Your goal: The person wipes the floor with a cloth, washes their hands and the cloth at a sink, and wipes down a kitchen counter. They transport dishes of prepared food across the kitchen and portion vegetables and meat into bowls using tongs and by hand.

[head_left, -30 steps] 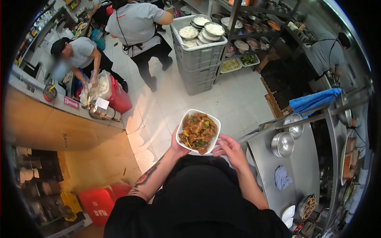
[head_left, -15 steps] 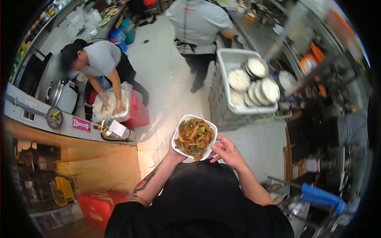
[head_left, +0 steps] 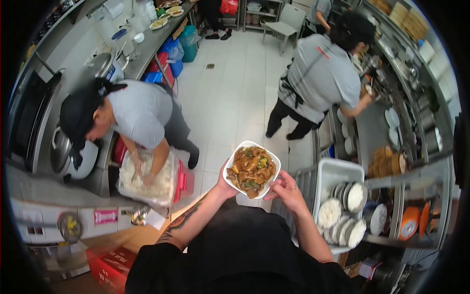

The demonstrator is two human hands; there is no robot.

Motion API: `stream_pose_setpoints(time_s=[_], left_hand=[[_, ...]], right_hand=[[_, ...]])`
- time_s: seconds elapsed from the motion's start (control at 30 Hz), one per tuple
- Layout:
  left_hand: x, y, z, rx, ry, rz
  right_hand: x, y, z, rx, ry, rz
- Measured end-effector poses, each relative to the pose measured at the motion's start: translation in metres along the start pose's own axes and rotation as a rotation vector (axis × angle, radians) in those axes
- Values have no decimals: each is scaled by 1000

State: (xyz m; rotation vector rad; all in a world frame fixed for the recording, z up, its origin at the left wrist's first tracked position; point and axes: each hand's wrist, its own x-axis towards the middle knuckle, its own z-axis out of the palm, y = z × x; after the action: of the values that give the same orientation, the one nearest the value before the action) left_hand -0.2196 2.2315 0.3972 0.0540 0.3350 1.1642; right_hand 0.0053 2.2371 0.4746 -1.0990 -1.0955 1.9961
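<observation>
A white square bowl [head_left: 275,167] filled with brown sauced meat [head_left: 251,169] and some green pieces is held in front of my chest, roughly level. My left hand [head_left: 225,182] supports its left side, the fingers partly hidden beneath it. At the lower right rim, my right hand [head_left: 285,190] grips the bowl with bent fingers and thumb. Below is my black top, and a tattoo shows on my left forearm.
At left a person in a cap [head_left: 139,110] has both hands in a rice container [head_left: 172,188]. Another person [head_left: 320,73] works at the right counter [head_left: 367,122]. Nearer on the right, a white tub [head_left: 320,183] holds several rice bowls [head_left: 329,213]. A chair [head_left: 286,22] stands far back.
The view has shifted, showing more of the floor ahead. The bowl, still in both my hands, sits slightly further right in view. The right-hand person appears further right, with one hand now visible over the counter.
</observation>
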Motion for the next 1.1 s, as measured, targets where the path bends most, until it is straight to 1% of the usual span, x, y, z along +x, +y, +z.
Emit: stream_pose_setpoints(time_s=[0.03, 0.07, 0.1, 0.17, 0.23, 0.3, 0.33, 0.43, 0.53, 0.63, 0.67, 0.7, 0.77, 0.8, 0.83, 0.87, 0.9, 0.97, 1.0, 1.03, 1.1], left_hand=[[30, 22, 1, -14, -38, -41], [57, 41, 3, -30, -73, -81], [86, 56, 2, -58, -54, -83], [137, 95, 6, -45, -79, -83], [188, 136, 10, -70, -122, -89], [233, 176, 11, -53, -122, -53], [253, 192, 3, -44, -92, -17], [312, 256, -13, -71, -101, 81], [348, 334, -26, -70, -59, 190], [356, 407, -42, 15, 65, 367], [362, 429, -46, 10, 64, 389], [366, 451, -47, -31, 105, 427], [382, 494, -66, -82, 156, 491], [390, 516, -77, -88, 143, 489], [400, 539, -88, -99, 172, 513], [412, 562, -97, -109, 201, 531], [427, 587, -112, -79, 183, 539], [459, 640, -137, -92, 189, 518], [470, 665, -139, -111, 197, 496], [485, 693, -143, -110, 225, 430], [516, 751, -138, -70, 214, 418]], right_hand=[[24, -17, 2, 4, 56, -11], [49, -32, 0, -8, 51, -17], [78, -40, -9, -2, 66, -21], [132, -68, -10, -8, 126, -62], [188, -95, -17, -26, 121, -80], [248, -118, -24, -46, 111, -91], [282, -121, -29, -41, 82, -77], [389, -146, -36, -88, 1, -51], [493, -171, -22, -139, -153, 15], [586, -195, 16, -156, -278, 61], [619, -202, 27, -174, -339, 86], [650, -208, 37, -192, -396, 109], [711, -209, 58, -215, -442, 126], [738, -208, 69, -230, -461, 146], [769, -208, 77, -237, -480, 170], [799, -208, 84, -239, -483, 165], [828, -208, 92, -234, -480, 154], [883, -212, 107, -215, -461, 148], [906, -221, 116, -206, -453, 153], [927, -235, 124, -214, -427, 152], [979, -257, 138, -223, -409, 141]])
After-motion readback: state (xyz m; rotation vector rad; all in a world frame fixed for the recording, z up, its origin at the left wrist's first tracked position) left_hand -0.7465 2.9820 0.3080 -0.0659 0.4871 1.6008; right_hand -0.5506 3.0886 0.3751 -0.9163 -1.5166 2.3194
